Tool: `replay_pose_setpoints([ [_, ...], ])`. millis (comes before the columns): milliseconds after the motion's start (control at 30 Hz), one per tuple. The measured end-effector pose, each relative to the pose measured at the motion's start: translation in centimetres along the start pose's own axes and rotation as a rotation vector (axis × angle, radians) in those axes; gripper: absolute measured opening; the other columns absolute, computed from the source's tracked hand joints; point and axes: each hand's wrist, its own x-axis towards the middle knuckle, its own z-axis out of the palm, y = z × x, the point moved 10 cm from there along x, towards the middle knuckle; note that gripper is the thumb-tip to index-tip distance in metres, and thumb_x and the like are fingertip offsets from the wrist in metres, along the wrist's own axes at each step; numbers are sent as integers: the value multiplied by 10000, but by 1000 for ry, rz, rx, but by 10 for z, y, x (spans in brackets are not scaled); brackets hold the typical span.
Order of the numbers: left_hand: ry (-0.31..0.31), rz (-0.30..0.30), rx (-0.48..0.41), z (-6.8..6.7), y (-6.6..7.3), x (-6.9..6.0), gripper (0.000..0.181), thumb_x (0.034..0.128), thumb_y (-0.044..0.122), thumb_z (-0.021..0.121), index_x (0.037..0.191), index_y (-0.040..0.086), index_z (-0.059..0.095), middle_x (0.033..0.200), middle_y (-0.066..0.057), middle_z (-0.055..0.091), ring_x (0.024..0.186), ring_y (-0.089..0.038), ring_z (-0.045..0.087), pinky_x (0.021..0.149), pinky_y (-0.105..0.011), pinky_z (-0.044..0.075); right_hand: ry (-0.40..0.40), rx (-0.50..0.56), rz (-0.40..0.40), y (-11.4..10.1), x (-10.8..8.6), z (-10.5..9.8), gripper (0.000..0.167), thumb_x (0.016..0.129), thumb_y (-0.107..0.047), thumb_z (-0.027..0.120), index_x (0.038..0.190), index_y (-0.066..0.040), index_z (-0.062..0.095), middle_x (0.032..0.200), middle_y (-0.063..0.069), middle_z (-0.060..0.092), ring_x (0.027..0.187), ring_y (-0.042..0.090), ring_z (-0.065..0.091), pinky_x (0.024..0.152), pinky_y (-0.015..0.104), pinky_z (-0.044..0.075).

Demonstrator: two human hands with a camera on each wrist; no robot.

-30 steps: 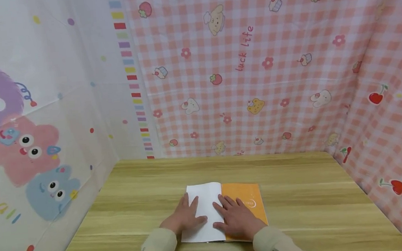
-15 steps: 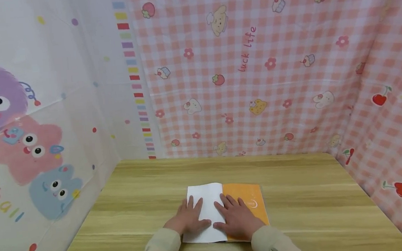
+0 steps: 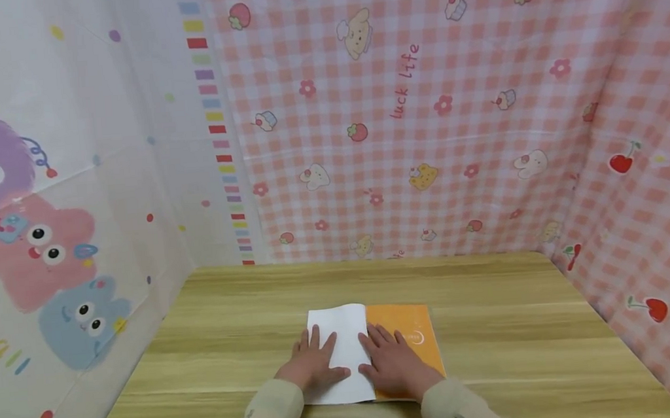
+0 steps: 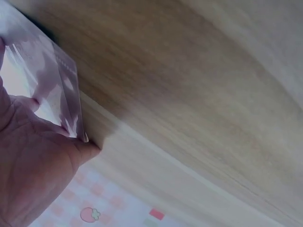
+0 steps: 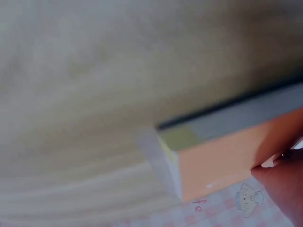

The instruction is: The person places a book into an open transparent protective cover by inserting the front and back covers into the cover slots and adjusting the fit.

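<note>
White and orange, an open book point(image 3: 348, 349) is lying near on the table point(image 3: 232, 328); left hand point(image 3: 312, 366) and right hand point(image 3: 398, 363) are resting on it, fingers spread, gripping nothing. It is looking light and easily creased, probably best held by its outer edges.

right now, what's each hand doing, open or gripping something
Left hand: open, resting on the white page, gripping nothing.
Right hand: open, spread mostly over the orange page, gripping nothing.
</note>
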Motion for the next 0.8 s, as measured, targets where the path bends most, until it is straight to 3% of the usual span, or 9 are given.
replay_pose_setpoints([
  [200,-23,-12,-10,0,1,-1,879,907,614,591,1559,96,309,1605,-299,76,1465,-493,17,1169,-594,76,119,72,110,23,-14,-17,557,1020,-331,505,1431,44,471,1495,293,382,1377,467,351,1077,637,299],
  [467,-50,-14,-44,-13,11,-13,827,916,519,643,1540,67,342,1592,-318,106,1458,-513,46,1161,-611,99,219,104,385,77,-35,-35,563,954,-263,614,1304,165,508,1283,384,515,1195,530,491,986,593,416],
  [667,-42,-3,-24,-15,13,-14,809,922,501,643,1533,59,350,1585,-327,125,1450,-528,64,1152,-626,113,278,158,463,93,-45,-50,459,922,-207,609,1173,174,550,995,322,631,956,508,598,850,575,486],
  [800,-45,2,-32,-16,16,-15,812,920,500,647,1531,52,352,1585,-325,128,1452,-523,69,1153,-624,111,284,183,494,96,-48,-55,448,939,-192,582,1190,179,555,1016,326,649,959,506,620,831,570,506],
])
